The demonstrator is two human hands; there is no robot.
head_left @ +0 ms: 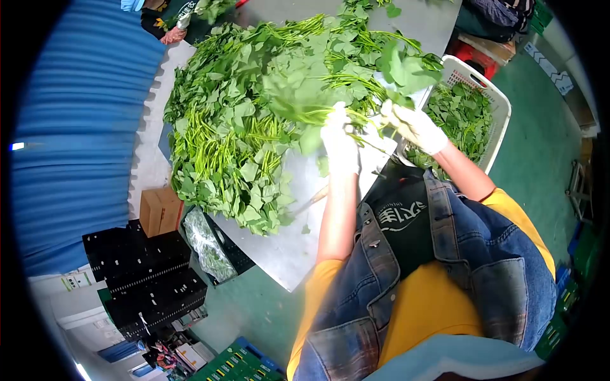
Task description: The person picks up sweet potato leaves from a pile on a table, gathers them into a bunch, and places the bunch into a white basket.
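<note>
With fingers partly hidden by blurred leaves, a bunch of greens [305, 89] is held by its stems over the metal table [298, 247], gripped by the gloved left hand [340, 143] and right hand [413, 124], both arms outstretched beside a white basket [502, 105].

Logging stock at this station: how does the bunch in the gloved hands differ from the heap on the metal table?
The bunch of greens is held up, gripped at its stems by the left hand and right hand; the heap lies loose on the metal table. The bunch is gathered, stems together; the heap sprawls, stems pointing many ways. The bunch is far smaller than the heap. Both are long-stemmed leafy greens.
</note>
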